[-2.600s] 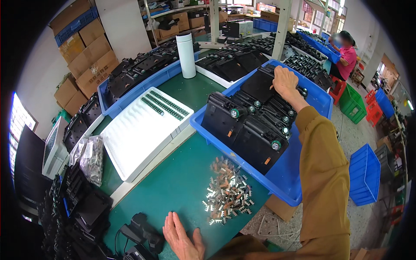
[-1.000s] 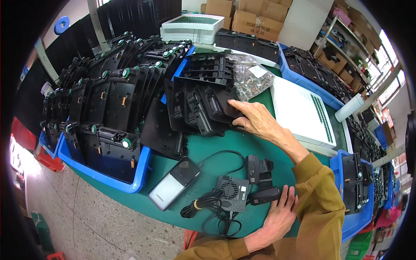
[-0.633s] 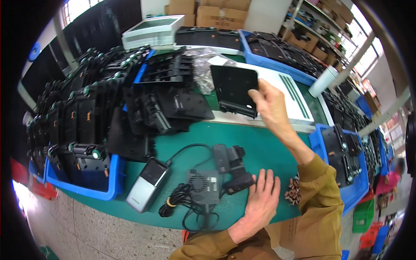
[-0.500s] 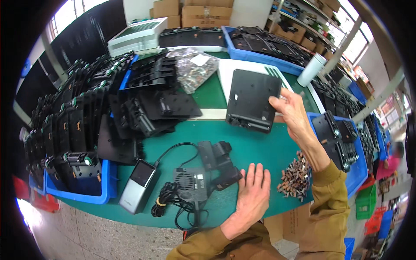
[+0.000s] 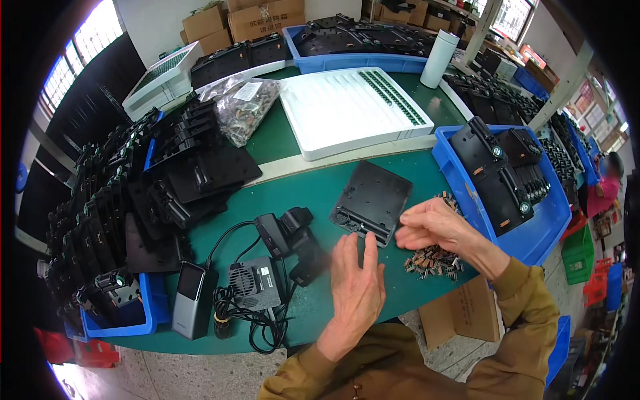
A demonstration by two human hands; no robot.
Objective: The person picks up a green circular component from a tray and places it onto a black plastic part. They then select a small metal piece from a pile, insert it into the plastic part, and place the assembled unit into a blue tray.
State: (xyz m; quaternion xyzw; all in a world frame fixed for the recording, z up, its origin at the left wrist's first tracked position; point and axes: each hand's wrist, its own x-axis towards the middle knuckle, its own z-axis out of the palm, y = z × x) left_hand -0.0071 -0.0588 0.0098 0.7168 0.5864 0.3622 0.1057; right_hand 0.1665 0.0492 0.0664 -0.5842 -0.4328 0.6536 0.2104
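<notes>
A square black plastic plate (image 5: pixel 375 193) lies on the green bench in front of me, with a raised bar-shaped housing along its near edge. My left hand (image 5: pixel 355 283) reaches to that near edge, its fingers stretched out and the tips at or on the housing. Beside the plate's near right corner is my right hand (image 5: pixel 437 227), fingers extended toward it with nothing visible in them. Whether its fingertips touch the plate cannot be made out. Partly under my right hand sits a pile of small brown-and-silver metal parts (image 5: pixel 433 262).
A blue bin (image 5: pixel 540 230) with black assemblies stands right. Left are stacked black plates (image 5: pixel 213 172), a grey power bank (image 5: pixel 190 300) and a black device with cables (image 5: pixel 257 283). Behind lie a white tray (image 5: pixel 333 113), a bag of parts (image 5: pixel 243 110) and a white bottle (image 5: pixel 440 59).
The black plate, held up in my right hand before, now lies on the bench. My right hand has let go of it, and my left hand has come to its near edge. The view has shifted.
</notes>
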